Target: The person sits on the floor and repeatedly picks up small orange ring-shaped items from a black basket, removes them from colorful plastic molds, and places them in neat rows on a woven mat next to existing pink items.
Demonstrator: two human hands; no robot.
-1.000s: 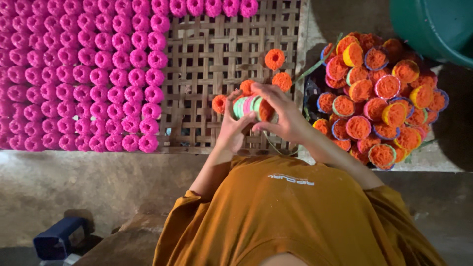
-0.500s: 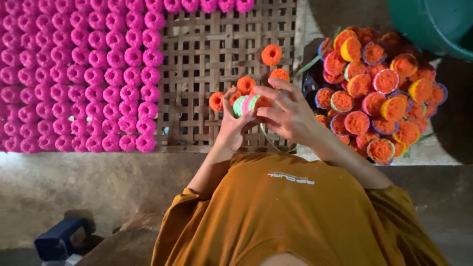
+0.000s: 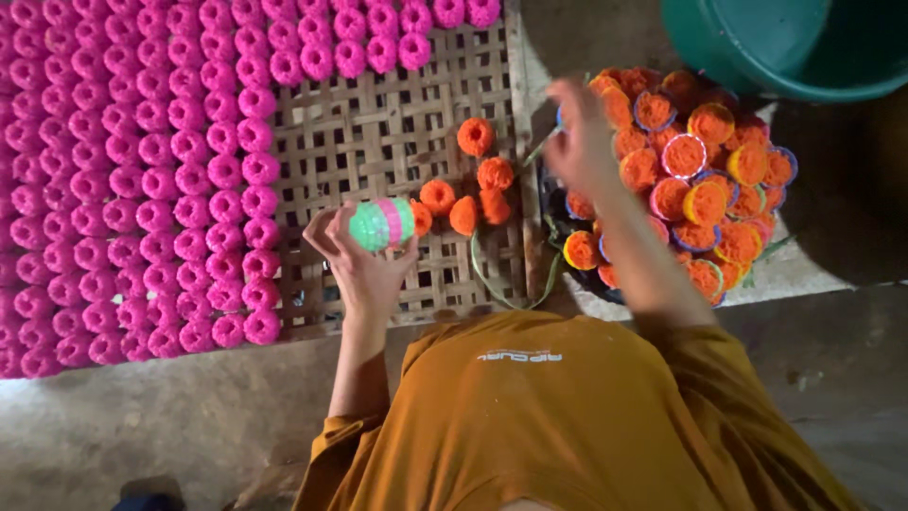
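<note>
Even light on the mat, dark corners, one blurred hand

Soft, fairly bright light falls on the woven mat (image 3: 397,142) and the pink rows (image 3: 142,170), whose colour looks oversaturated. The upper right corner around the green tub (image 3: 794,47) sinks into deep shadow, and the floor at the lower edge is dim. The right hand (image 3: 579,132) is smeared by motion blur; the left hand (image 3: 364,265) is sharper. No glare shows

A woven bamboo mat (image 3: 397,142) covers the concrete floor (image 3: 142,426). Rows of pink pieces (image 3: 142,170) fill its left side and top edge; a few orange pieces (image 3: 473,185) sit near its right edge.
</note>
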